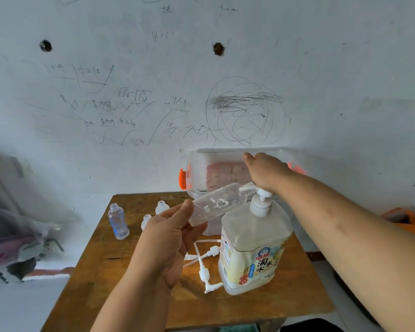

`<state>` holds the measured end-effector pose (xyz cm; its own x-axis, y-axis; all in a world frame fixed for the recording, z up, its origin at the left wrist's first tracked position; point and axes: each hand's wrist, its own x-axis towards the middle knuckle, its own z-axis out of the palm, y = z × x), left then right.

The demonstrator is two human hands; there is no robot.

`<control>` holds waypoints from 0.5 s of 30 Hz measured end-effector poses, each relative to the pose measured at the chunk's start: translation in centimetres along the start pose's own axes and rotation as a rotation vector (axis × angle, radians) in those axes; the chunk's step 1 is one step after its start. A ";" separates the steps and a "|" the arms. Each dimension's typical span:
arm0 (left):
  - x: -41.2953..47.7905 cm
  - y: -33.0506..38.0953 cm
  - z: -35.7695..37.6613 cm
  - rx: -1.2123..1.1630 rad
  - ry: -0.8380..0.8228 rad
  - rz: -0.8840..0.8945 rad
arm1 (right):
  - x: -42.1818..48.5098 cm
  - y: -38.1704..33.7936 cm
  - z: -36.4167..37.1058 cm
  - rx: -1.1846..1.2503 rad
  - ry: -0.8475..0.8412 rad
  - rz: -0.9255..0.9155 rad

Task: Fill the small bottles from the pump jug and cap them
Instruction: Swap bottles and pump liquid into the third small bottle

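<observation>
1. The left hand point(170, 238) is pinching the small bottle point(221, 203) by its base end. It's tilting the bottle so the neck is right up against the pump head point(261, 200).
2. The right hand point(265, 171) is lying flat on top of that pump head, pressing rather than gripping.
3. The jug point(254, 248) is sitting by the right edge of the counter point(130, 295).
4. I'd be pumping slow, short strokes and keeping the neck snug, or it's probably dribbling down the jug.
5. White pump caps point(205, 267) are lying just left of the jug, and the other bottles point(118, 222) are waiting near the far left corner.

1. I could pass over the bare wooden table point(101, 279) at lower left.
2. Pump jug point(252, 255) and loose pump caps point(205, 267) crowd centre-right.
3. Small bottles point(118, 221) and storage box point(201, 168) block the table's far edge.
</observation>
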<state>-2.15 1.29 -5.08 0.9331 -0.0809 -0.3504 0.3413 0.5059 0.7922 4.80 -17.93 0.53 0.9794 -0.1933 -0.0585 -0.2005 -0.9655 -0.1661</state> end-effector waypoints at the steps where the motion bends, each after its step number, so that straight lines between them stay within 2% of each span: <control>1: 0.1 -0.1 -0.1 0.005 0.008 -0.006 | 0.1 0.1 0.3 -0.011 0.011 -0.008; 5: 0.1 -0.2 -0.3 0.015 0.042 -0.031 | -0.1 0.1 1.5 -0.068 0.034 -0.005; 8: -0.3 -0.3 -0.2 0.027 0.052 -0.025 | -0.3 0.2 1.6 -0.022 0.052 -0.009; 12: -1.0 0.1 -0.2 0.045 0.011 0.025 | -1.0 -0.1 0.1 0.008 0.027 -0.021; 15: -1.3 0.6 -0.1 0.033 -0.025 0.059 | -0.8 -0.2 -0.8 0.001 0.101 -0.069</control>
<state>-3.15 1.78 -4.15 0.9542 -0.0729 -0.2903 0.2885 0.4823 0.8271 4.08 -17.77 1.43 0.9884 -0.1428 0.0523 -0.1323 -0.9770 -0.1671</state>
